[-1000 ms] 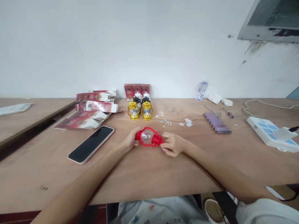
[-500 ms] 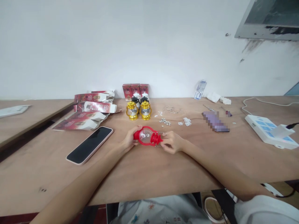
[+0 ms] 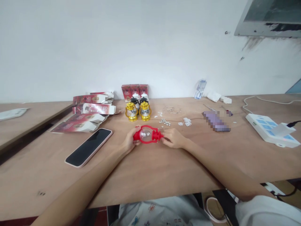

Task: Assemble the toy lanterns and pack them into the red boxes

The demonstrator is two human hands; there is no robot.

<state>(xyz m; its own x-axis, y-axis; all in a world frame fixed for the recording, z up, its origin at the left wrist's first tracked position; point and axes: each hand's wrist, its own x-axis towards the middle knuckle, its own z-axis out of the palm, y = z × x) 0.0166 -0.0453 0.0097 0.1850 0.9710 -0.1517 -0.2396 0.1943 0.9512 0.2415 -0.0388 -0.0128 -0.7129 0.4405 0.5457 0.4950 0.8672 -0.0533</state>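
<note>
A small red toy lantern [image 3: 146, 134] with a clear globe lies sideways above the table between my hands. My left hand [image 3: 130, 138] is wrapped round its red base at the left end. The pinched fingers of my right hand [image 3: 172, 138] are at the lantern's pointed top; a thin wire handle there is too faint to follow. Just beyond stand two gold lanterns [image 3: 145, 111], with black and white ones behind them. Small round button cells [image 3: 164, 122] and white pieces [image 3: 187, 121] lie to the right of these, near a tangle of thin wire handles [image 3: 172, 110].
On the left are flattened red boxes [image 3: 82, 122] and a phone [image 3: 88, 147]. Upright red boxes [image 3: 134, 89] stand against the wall. To the right lie a purple packet [image 3: 216, 121], a clear bottle [image 3: 200, 89], crumpled tissue [image 3: 213, 96] and a power strip [image 3: 270, 130] with its cable.
My right hand's fingers have closed in on the lantern's top, and the wire that showed beside them is less visible. My left hand keeps its hold. The view has shifted slightly.
</note>
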